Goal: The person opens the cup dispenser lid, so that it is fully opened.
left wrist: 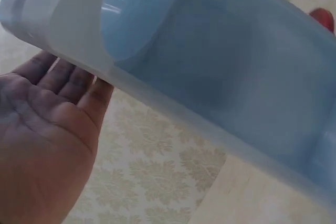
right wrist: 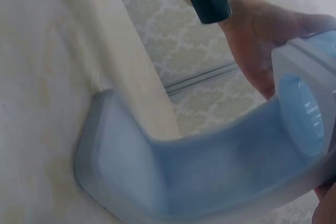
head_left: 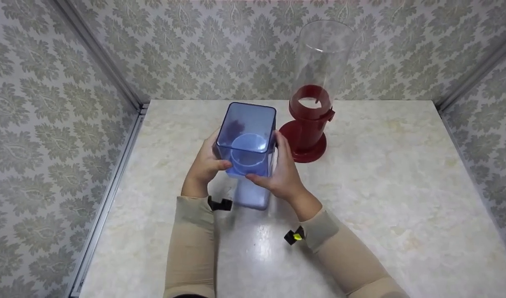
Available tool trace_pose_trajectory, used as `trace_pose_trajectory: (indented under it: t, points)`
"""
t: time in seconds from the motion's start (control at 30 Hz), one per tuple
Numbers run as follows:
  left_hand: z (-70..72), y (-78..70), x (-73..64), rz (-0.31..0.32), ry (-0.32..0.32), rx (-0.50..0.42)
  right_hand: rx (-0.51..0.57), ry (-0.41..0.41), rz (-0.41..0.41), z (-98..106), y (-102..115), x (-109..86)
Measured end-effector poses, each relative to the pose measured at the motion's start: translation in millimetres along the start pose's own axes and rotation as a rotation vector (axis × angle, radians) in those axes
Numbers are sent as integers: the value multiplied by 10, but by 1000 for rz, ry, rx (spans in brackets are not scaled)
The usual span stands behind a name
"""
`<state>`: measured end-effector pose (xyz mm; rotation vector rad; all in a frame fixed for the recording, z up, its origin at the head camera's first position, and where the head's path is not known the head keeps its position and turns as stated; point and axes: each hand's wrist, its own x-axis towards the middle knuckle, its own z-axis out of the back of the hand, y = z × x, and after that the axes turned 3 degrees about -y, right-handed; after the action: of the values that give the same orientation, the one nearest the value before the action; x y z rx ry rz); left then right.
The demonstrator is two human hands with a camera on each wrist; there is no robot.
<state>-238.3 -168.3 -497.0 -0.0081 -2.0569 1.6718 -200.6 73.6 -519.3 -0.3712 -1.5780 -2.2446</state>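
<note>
A blue see-through square container (head_left: 249,118) sits in the upper part of a pale blue stand (head_left: 252,196). My left hand (head_left: 203,163) holds its left side, the thumb lying across the near face. On the other side, my right hand (head_left: 284,176) grips it likewise, thumb toward the front. In the left wrist view, the left hand's fingers (left wrist: 79,82) touch the edge of the stand's upper part. The right wrist view shows the stand's foot (right wrist: 123,150) at the tabletop and a round opening under the container. Parts of both hands' fingers are hidden by the container.
Just behind my right hand stands a red base (head_left: 309,145) topped by a tall clear cylinder (head_left: 325,54). The pale marbled table (head_left: 402,198) is bounded by patterned walls (head_left: 236,49) at the back and sides.
</note>
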Motion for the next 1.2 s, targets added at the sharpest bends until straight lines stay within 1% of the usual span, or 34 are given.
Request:
trace_pose_trajectory:
  t: [0.07,0.17,0.27,0.37,0.47,0.63,0.7,0.77,0.87,0.97,1.1,1.2]
  points:
    - [-39,3,-66,0,-28,1,41,21,4,13,-22,16]
    - [-62,-24,-167,-3,-53,36,112,58,11,23,-49,50]
    - [-54,-71,-250,-26,-67,115,203,117,16,41,-90,85]
    - [-62,-123,-317,-33,-82,194,302,179,17,77,-143,108]
    - [-90,-146,-355,-36,-96,269,367,232,0,140,-183,119]
    - [-156,-160,-379,-33,-119,362,400,295,-35,254,-246,156]
    - [-184,-157,-385,-22,-141,393,398,308,-40,289,-277,179]
    - [-201,-155,-402,-11,-176,424,398,316,-46,302,-310,202]
    - [-226,-140,-417,-11,-236,481,404,305,-56,311,-342,226]
    - [-263,-111,-420,-37,-296,546,434,275,-63,318,-367,233]
    - [-349,-39,-420,-83,-367,594,501,198,-64,335,-400,241]
    - [-430,28,-433,-114,-431,612,531,121,-93,345,-420,253]
